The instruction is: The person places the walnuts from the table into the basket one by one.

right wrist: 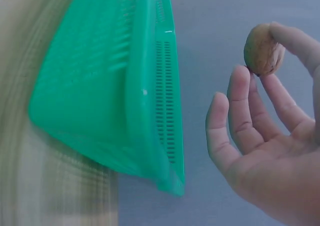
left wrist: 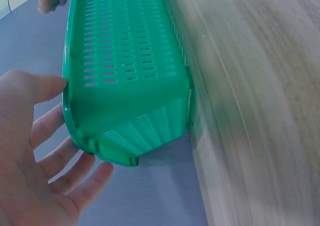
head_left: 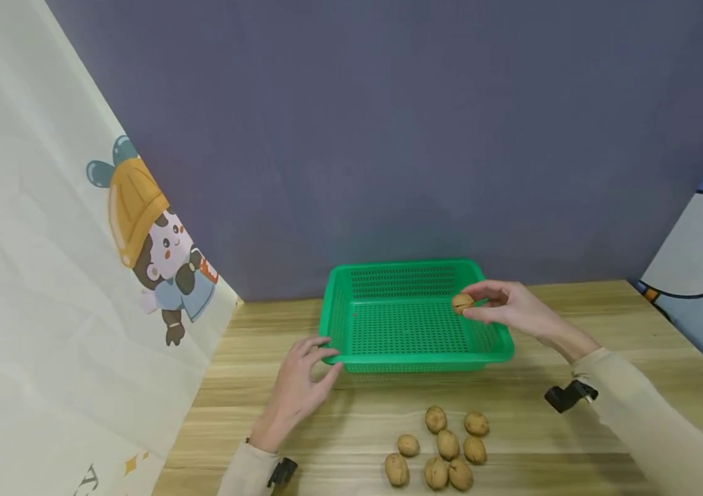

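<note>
A green plastic basket (head_left: 410,358) with slotted walls stands on the wooden table against the dark back wall. Over its right end my right hand (head_left: 509,306) pinches a walnut (head_left: 462,303) between thumb and fingertips; the right wrist view shows this walnut (right wrist: 264,49) held above rim height. At the basket's front left corner my left hand (head_left: 298,386) touches the rim, its fingers spread and only lightly bent. In the left wrist view the thumb and fingertips of the left hand (left wrist: 37,151) meet the rim's outer edge. No walnut shows inside the basket.
Several loose walnuts (head_left: 447,445) lie in a group on the wooden table (head_left: 550,427), in front of the basket. A dark wall (head_left: 389,138) rises behind it. Printed white sheets (head_left: 35,241) with cartoon figures flank the table on both sides.
</note>
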### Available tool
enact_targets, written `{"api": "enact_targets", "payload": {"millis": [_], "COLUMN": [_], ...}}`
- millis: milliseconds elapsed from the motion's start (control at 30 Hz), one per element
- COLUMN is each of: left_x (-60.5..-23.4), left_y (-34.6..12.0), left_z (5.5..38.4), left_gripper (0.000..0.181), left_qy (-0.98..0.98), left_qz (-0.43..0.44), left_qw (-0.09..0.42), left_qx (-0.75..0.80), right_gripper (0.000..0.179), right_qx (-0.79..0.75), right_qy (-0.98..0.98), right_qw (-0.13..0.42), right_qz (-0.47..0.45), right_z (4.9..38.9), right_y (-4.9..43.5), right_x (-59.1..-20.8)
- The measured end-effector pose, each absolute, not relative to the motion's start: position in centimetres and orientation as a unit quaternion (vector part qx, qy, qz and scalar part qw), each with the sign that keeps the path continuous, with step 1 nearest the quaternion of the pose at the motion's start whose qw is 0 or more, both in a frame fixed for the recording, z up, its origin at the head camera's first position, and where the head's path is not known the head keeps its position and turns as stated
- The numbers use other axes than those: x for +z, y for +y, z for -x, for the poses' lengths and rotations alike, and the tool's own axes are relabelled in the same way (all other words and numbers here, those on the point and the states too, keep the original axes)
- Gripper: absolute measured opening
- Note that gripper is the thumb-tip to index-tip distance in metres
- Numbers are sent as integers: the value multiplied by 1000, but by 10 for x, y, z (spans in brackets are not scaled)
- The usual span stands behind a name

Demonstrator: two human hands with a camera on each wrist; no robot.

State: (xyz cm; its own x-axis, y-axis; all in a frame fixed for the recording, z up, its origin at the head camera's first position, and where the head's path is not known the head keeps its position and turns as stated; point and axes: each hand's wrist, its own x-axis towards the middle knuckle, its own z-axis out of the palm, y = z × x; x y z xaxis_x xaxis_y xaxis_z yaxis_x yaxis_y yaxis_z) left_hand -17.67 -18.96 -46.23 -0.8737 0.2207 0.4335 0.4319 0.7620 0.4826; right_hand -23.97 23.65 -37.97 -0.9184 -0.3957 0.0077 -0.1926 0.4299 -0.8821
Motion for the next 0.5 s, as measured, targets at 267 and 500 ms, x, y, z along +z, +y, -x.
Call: {"api": "enact_targets", "payload": {"millis": [267,500], "left_x": [-464,-464], "left_y": [-190,-189], "left_z": [176,175], "left_gripper": [25,24], "left_qy": [-922,-920], "left_qz": [187,188], "left_qw": [181,182], "left_qx": [-287,-290], "right_gripper": [64,69], "right_qx": [-503,-510], "right_qy": [844,846], "right_qw": [105,93], "right_qz": [154,129], "right_z": [272,297], "right_y": [217,201], "right_x": [-377,-376]}}
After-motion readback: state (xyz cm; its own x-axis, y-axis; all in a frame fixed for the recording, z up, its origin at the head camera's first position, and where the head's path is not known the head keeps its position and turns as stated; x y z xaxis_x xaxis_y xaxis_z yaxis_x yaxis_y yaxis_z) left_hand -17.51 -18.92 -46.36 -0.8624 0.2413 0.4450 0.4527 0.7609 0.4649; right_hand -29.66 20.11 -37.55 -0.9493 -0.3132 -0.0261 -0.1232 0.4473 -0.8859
